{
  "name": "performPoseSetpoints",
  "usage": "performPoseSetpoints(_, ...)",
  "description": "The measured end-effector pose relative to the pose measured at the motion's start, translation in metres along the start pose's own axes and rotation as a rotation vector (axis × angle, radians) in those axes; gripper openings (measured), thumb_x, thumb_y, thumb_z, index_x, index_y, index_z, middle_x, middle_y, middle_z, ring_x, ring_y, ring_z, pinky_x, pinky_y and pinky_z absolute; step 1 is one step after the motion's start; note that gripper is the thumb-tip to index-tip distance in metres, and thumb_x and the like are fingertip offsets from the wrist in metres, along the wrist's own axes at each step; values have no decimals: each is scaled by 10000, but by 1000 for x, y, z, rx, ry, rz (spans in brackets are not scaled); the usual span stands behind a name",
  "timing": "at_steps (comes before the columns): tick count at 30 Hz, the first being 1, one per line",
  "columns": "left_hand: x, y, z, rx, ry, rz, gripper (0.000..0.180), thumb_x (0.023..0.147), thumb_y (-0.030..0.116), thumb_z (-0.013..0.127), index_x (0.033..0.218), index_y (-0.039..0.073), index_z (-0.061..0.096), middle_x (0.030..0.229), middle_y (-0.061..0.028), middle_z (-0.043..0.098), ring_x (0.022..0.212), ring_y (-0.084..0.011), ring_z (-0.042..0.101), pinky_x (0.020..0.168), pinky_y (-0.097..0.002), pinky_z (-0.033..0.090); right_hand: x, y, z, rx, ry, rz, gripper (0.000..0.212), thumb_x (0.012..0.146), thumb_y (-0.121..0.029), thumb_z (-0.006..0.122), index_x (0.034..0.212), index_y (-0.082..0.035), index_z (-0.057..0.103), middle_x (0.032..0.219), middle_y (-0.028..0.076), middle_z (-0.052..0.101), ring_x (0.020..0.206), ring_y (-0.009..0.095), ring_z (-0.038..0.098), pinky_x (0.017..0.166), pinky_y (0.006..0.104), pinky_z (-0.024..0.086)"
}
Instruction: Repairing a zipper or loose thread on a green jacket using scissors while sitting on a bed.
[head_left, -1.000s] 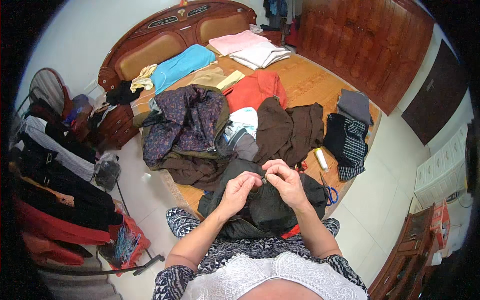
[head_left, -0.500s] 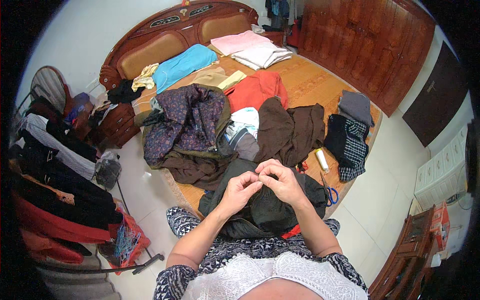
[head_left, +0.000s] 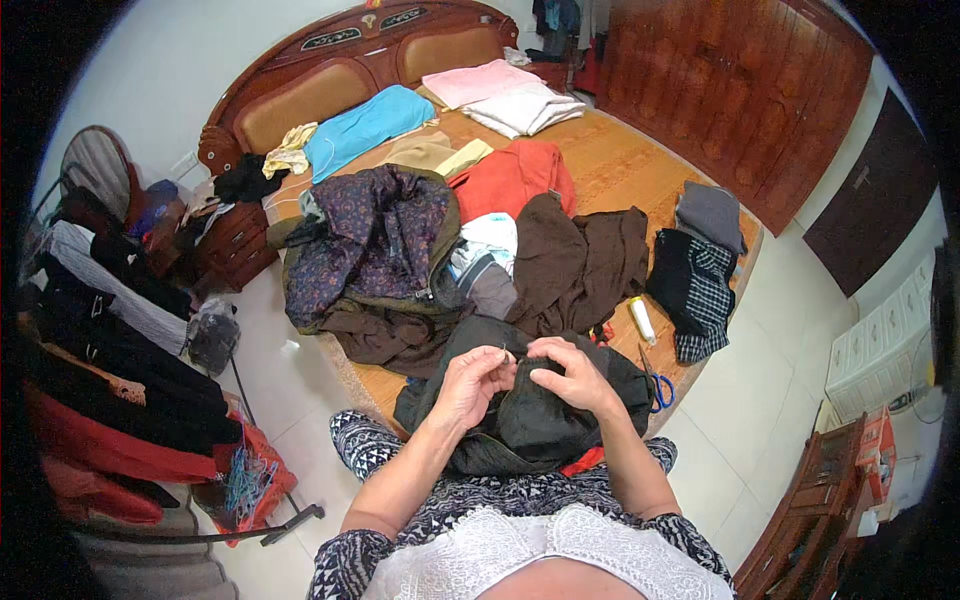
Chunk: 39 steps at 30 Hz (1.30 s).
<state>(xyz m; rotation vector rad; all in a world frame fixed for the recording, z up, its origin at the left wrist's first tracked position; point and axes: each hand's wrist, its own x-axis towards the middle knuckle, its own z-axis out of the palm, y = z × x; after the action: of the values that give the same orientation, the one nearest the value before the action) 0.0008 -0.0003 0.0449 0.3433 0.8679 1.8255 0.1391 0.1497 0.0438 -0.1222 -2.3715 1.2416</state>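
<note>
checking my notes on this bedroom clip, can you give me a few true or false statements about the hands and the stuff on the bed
1. Both hands are on the dark garment at the near edge of the bed. True: the left hand and right hand pinch its fabric close together.
2. The scissors have red handles. False: the scissors have blue handles and lie to the right of the garment.
3. A checked black and white cloth lies on the right side of the bed. True.
4. The blue pillow is on the floor. False: it lies by the headboard.
5. The white tube is in the right hand. False: it lies on the bed, apart from the hand.
</note>
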Motion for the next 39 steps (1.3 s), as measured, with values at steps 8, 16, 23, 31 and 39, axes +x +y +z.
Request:
performPoseSetpoints(8, 6, -8, -8, 49, 68, 29, 127, 875, 106, 610, 900, -10, 652, 733, -50, 639, 578, -100, 564, 541, -217, 463, -1, -6, 17, 333, 40, 289, 143, 828, -131, 641, 857, 3, 601, 721, -2, 560, 706, 97, 523, 657, 262, 430)
performPoseSetpoints(16, 3, 8, -5, 106, 103, 45, 104, 868, 103, 627, 888, 1, 633, 741, -75, 650, 579, -126, 598, 556, -256, 516, 7, -60, 7, 657, 73, 226, 102, 845, -105, 608, 779, -35, 573, 694, -79, 488, 633, 15, 407, 566, 190, 334)
performPoseSetpoints(23, 10, 2, -24, 190, 174, 39, 118, 861, 120, 641, 871, 3, 631, 739, -72, 641, 565, -115, 575, 531, -237, 483, -5, -26, 30, 695, 226, 386, 140, 867, -116, 601, 768, -17, 593, 690, -78, 509, 638, 17, 448, 564, 195, 363)
performPoseSetpoints(31, 2, 14, -5, 79, 16, 25, 137, 859, 149, 645, 864, 24, 592, 745, -50, 606, 590, -119, 539, 552, -269, 451, 2, -42, 29, 575, 196, 408, 156, 879, -127, 581, 769, -17, 591, 702, -76, 506, 652, 21, 433, 570, 205, 368)
performPoseSetpoints(39, 2, 9, 0, 72, -71, 109, 112, 870, 124, 631, 830, 41, 568, 773, -61, 619, 595, -108, 551, 554, -246, 463, 0, -37, 31, 556, 172, 353, 152, 876, -130, 586, 794, -2, 599, 689, -78, 487, 642, 20, 417, 559, 213, 363)
